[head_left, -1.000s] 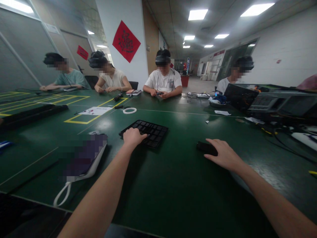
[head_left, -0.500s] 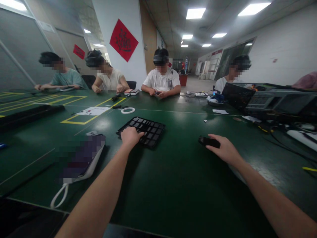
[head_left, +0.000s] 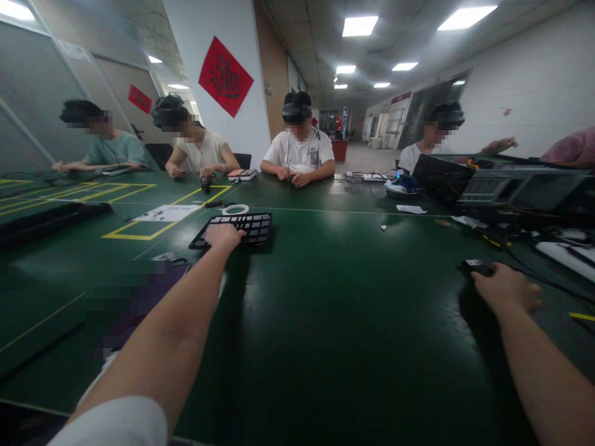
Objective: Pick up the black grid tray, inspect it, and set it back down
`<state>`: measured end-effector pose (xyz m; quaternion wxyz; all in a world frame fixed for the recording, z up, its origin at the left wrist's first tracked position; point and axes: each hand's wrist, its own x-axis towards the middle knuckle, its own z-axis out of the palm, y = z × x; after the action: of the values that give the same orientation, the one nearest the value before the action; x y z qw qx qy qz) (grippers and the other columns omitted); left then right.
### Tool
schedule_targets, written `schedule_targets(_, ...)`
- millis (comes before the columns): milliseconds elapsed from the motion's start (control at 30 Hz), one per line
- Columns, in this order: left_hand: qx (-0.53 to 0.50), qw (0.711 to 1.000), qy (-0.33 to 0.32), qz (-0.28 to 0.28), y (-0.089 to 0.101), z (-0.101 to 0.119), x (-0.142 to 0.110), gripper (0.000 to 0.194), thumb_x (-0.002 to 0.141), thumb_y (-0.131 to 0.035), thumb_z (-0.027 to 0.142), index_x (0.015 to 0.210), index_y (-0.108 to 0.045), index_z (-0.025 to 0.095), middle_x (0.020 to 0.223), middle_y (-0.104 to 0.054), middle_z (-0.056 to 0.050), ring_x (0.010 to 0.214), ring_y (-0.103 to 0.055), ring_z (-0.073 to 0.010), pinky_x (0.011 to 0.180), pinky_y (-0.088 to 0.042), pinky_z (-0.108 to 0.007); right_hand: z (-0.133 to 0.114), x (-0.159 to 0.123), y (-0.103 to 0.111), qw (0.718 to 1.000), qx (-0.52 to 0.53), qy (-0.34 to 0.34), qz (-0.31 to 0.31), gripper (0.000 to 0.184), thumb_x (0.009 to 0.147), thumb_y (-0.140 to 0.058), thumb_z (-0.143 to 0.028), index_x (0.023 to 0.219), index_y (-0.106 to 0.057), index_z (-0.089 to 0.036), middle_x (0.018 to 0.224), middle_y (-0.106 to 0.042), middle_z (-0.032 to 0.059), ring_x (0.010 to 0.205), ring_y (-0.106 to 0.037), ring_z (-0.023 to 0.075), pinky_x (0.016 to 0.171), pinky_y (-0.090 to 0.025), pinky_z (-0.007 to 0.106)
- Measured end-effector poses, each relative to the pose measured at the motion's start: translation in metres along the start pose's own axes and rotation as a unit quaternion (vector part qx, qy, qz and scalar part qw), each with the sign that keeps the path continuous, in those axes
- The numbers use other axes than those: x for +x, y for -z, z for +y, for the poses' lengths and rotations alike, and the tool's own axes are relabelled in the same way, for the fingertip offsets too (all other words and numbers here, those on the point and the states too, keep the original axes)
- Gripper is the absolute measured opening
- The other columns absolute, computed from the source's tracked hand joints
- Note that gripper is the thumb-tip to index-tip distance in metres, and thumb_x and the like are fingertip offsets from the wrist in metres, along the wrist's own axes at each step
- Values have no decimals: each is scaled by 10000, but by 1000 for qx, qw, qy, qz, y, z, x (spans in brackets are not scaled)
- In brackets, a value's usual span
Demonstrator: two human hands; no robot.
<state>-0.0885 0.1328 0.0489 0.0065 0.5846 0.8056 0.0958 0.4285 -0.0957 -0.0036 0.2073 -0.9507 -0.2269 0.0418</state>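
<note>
Left hand point(head_left: 223, 236) lies over the near edge of a black grid tray point(head_left: 253, 228) on the green table point(head_left: 353, 384); the grip seems curled at the rim, but clamping cannot be told. Tray judged light and stiff, probably plastic; best held by its rim. Right hand point(head_left: 506, 288), well to the right, covers one end of a small black device point(head_left: 475, 267). Grip unclear. Device probably light, perhaps slippery; its shape is hard to make out.
</note>
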Motion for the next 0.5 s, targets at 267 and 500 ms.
schedule_targets(267,32,998,56,21,3,-13,5,556,758,-609,425,1147,-590,28,1247,-515,-301,1162,-470,-412,876,-431,-459,-6,-8,-7,999,36,8,39,764,777,-386,-576,1370,-396,-94,1421,-249,297,1305,-188,479,1001,-178,679)
schedule_targets(500,42,987,-47,150,-4,-2,-53,396,873,-330,214,1130,-541,1,1170,-535,-258,1105,-496,-333,896,-392,-394,-9,-18,-2,999,42,2,22,782,779,-371,-568,1372,-384,-58,1433,-225,283,1308,-175,471,1045,-155,639)
